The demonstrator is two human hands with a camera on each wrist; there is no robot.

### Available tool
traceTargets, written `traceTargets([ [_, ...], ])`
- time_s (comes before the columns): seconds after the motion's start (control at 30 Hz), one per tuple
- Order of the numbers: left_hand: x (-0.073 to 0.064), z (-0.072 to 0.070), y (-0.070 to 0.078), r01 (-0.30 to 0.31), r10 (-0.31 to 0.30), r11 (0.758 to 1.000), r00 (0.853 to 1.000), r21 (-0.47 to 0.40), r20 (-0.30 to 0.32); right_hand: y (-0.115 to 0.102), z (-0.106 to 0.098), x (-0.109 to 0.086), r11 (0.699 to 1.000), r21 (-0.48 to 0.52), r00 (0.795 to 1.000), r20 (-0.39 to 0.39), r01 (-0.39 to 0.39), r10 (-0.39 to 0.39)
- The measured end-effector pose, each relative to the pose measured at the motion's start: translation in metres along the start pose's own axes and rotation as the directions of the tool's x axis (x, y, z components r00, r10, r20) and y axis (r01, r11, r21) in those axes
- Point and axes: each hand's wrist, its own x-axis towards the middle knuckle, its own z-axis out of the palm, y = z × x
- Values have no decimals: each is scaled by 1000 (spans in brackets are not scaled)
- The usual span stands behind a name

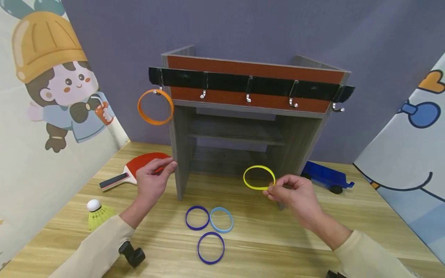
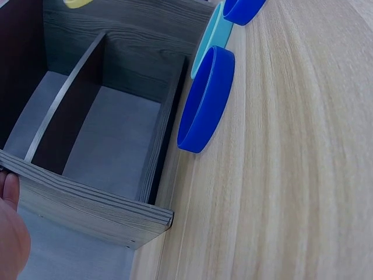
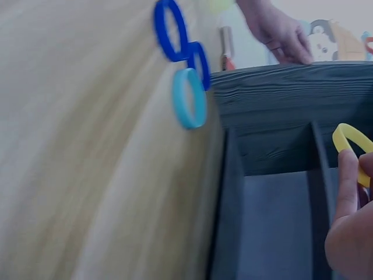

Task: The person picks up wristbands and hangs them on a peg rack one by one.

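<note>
My right hand point(image 1: 295, 195) pinches a yellow wristband point(image 1: 259, 177) between thumb and fingertips, holding it up in front of the small grey wooden cabinet point(image 1: 229, 129). With its fingertips my left hand point(image 1: 152, 181) touches the front edge of the cabinet's left side panel. An orange wristband point(image 1: 155, 107) hangs on the leftmost metal hook of a black strip point(image 1: 226, 81) across the cabinet's top. Below on the table lie two dark blue wristbands point(image 1: 197, 218) and a light blue wristband point(image 1: 221, 220). Over the cabinet's inside, the right wrist view shows the yellow wristband point(image 3: 349, 143) too.
A red table-tennis bat point(image 1: 133, 168) lies left of the cabinet, partly behind my left hand. Nearer on that side is a yellow shuttlecock point(image 1: 97, 212). At the right stands a blue toy cart point(image 1: 325, 177). Several hooks point(image 1: 248, 96) on the strip hold nothing.
</note>
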Motion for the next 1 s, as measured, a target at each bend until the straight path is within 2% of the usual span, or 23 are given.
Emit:
traceTargets([
  [0.17,-1,0,0,-18,18,999,1000,-28,4,-14,9,11,998,42,999,-9,38,-38],
  [0.37,1,0,-1,-11,11,1000,1000,10,10,-29,17,21,993,85,997,-12,79,-78],
  [0.7,2,0,2,-16,16,1000,1000,15,8,-53,31,31,983,118,990,19,139,-143],
  [0.83,1,0,2,-15,15,999,1000,41,4,-63,40,36,973,164,985,40,160,-169],
  [1.0,-1,-1,1,6,-6,1000,1000,17,-1,-72,53,41,961,212,980,53,175,-190],
])
